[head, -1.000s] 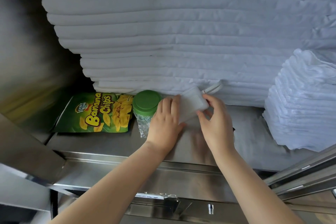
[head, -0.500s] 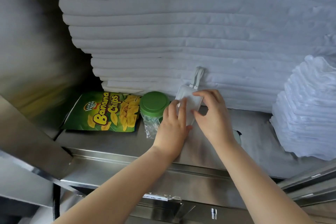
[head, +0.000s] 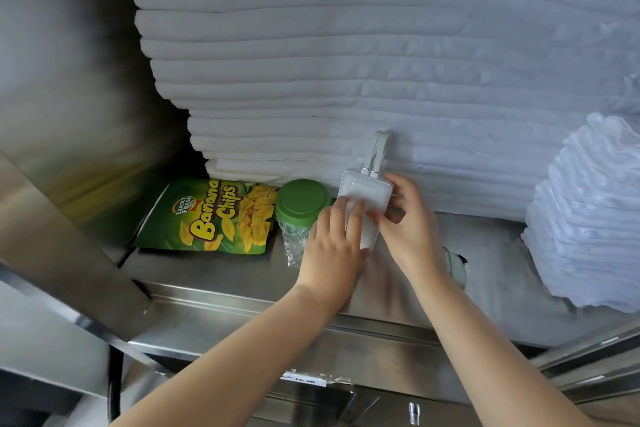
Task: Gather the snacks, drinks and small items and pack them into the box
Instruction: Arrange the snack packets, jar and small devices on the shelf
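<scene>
- Head view: white power bank (head: 365,199) held above the worktop (head: 214,274), beside the green-lidded jar (head: 301,204).
- Left hand (head: 332,253) holds its lower half; right hand (head: 410,229) pinches its edge.
- Probably rigid, smooth and dense: grip the body, not the loop.

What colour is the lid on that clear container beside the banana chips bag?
Green. The lid is plain green all over, and it shows best in the head view.

We see soft, cool, even light on the white linen stack (head: 346,45); the left steel wall (head: 52,97) blurs, and the edges bow.
</scene>
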A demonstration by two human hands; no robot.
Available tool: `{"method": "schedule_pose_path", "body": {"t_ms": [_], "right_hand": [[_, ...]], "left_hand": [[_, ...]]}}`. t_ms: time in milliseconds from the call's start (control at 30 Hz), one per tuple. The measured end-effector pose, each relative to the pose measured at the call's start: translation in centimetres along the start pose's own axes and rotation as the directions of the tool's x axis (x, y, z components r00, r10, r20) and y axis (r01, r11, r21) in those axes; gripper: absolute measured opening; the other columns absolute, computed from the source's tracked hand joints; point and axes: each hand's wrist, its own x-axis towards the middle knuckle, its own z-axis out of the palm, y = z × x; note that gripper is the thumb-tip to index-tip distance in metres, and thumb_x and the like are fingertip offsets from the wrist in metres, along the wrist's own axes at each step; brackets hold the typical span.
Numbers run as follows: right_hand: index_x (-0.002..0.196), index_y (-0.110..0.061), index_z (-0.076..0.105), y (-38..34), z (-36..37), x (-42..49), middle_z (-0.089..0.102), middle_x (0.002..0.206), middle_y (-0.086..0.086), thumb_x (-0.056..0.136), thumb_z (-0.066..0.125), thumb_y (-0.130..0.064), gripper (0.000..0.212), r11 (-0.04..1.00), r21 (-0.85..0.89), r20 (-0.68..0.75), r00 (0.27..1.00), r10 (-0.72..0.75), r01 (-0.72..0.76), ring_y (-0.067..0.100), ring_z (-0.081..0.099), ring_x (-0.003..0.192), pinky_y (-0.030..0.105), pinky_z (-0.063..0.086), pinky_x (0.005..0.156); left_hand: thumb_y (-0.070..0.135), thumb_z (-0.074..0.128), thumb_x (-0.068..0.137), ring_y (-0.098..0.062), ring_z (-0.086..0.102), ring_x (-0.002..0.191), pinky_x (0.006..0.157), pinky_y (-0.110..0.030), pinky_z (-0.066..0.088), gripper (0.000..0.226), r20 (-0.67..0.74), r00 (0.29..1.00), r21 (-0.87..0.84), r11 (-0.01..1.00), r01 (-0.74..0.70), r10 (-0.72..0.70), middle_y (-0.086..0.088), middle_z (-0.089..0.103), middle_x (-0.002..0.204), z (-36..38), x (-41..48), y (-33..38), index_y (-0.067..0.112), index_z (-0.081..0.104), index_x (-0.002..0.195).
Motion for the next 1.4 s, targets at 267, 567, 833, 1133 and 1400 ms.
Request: {"method": "schedule_pose_path", "body": {"t_ms": [267,567,833,1133,1400], "right_hand": [[0.118,-0.025,0.052,0.6,0.3,2.0,0.06,0.118,-0.006,0.078,0.07,0.002,0.051,0.99,-0.078,0.087,0.99,-0.113,0.119,-0.002,0.061,0.096,0.017,0.052,0.082],[0.118,-0.024,0.052,0.8,0.0,3.5,0.046,0.111,-0.008,0.07,0.076,-0.005,0.056,0.883,-0.375,0.095,0.959,-0.267,0.283,0.014,0.059,0.093,0.033,0.054,0.076],[0.134,-0.015,0.039,1.2,0.9,3.0,0.043,0.121,0.01,0.07,0.07,0.006,0.074,0.808,-0.514,0.187,0.956,-0.224,0.29,0.032,0.058,0.099,0.04,0.052,0.078],[0.133,-0.015,0.042,1.1,1.1,3.0,0.054,0.118,0.011,0.086,0.065,-0.021,0.053,0.786,-0.532,0.153,0.949,-0.277,0.315,0.03,0.063,0.079,0.033,0.048,0.063],[0.13,-0.025,0.042,0.9,1.8,2.7,0.049,0.117,0.003,0.095,0.05,-0.029,0.037,0.879,-0.44,0.058,0.982,-0.18,0.187,0.015,0.056,0.08,0.029,0.044,0.069]], "left_hand": [[0.041,0.056,0.088,-0.031,0.027,0.139,0.11,-0.039,0.032,0.07,0.193,0.98,0.036,0.998,-0.054,0.046,-0.019,0.019,0.153,0.4,-1.6,-0.4,0.004,0.033,0.142],[0.044,0.028,0.098,-0.019,-0.001,0.145,0.115,-0.031,0.007,0.067,0.35,0.933,-0.101,0.994,-0.049,0.081,-0.008,-0.019,0.155,1.9,-1.0,-1.4,0.007,0.005,0.149],[0.049,0.027,0.097,-0.021,0.003,0.145,0.116,-0.033,0.007,0.07,0.414,0.904,-0.158,0.986,-0.045,0.108,-0.013,-0.012,0.156,2.4,-0.5,-1.1,0.008,0.005,0.149],[0.049,0.024,0.097,-0.021,-0.008,0.144,0.116,-0.029,-0.003,0.073,0.351,0.934,-0.188,0.982,-0.001,0.069,-0.012,-0.012,0.156,2.8,-0.8,-0.9,0.005,-0.007,0.148],[0.048,0.027,0.098,-0.02,-0.015,0.143,0.112,-0.023,-0.013,0.074,0.234,0.968,-0.224,0.974,-0.038,0.091,-0.011,-0.017,0.155,2.3,-1.2,-0.9,0.005,-0.01,0.146]]}}
